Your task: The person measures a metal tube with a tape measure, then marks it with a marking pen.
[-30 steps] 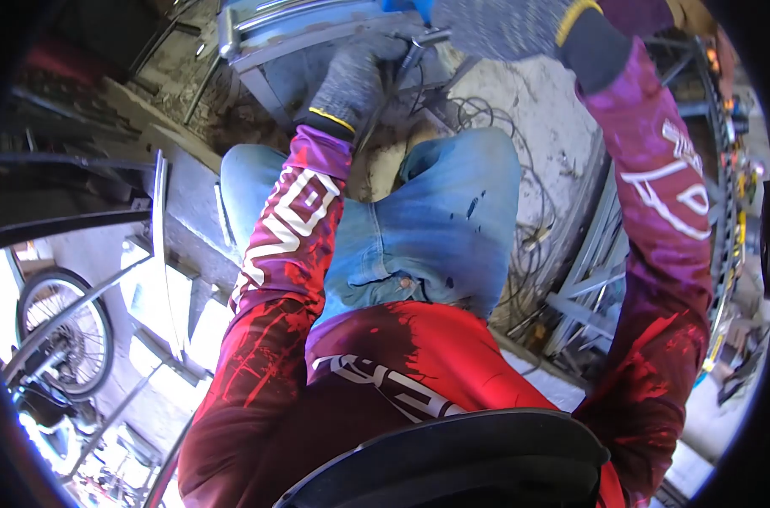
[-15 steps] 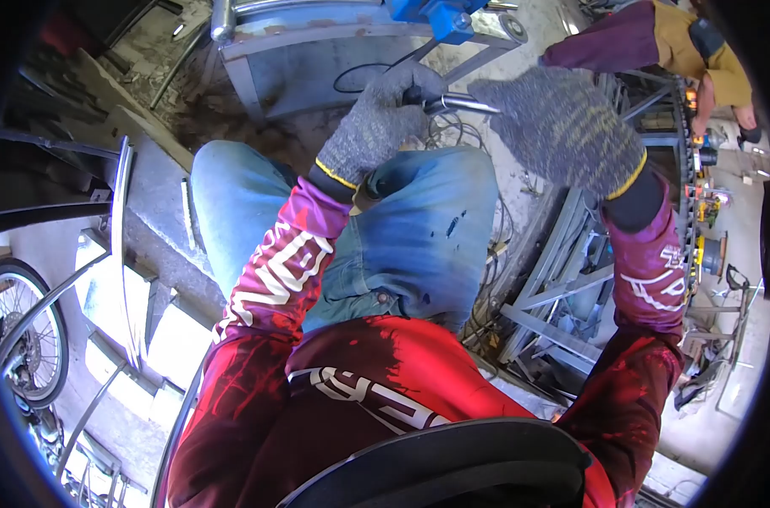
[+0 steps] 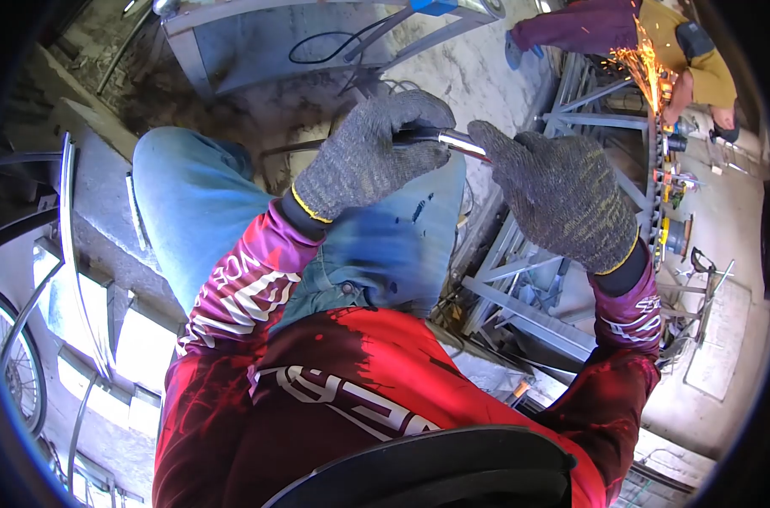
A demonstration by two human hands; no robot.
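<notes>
Both my hands wear grey knit gloves with yellow cuffs. My left hand (image 3: 372, 152) is closed around the dark end of a slim, shiny metal tube (image 3: 463, 144), thumb and fingers on opposite sides. The fingertips of my right hand (image 3: 563, 190) pinch the tube's other end, which is hidden behind the glove. The tube lies nearly level between the hands, tilted slightly down to the right, above my jeans (image 3: 207, 178). What the dark part is, I cannot make out.
Ahead stands a grey metal frame (image 3: 266, 51) with a black cable (image 3: 317, 52). Welded steel framing (image 3: 529, 313) lies to my right. Beyond it a co-worker in a yellow top (image 3: 698, 80) works amid bright sparks (image 3: 647, 68). At left are a bicycle wheel (image 3: 16, 364) and thin metal strips (image 3: 71, 237).
My hands have come lower and nearer my body, still with the tube between them. The view has shifted, and sparks now fly by the co-worker.
</notes>
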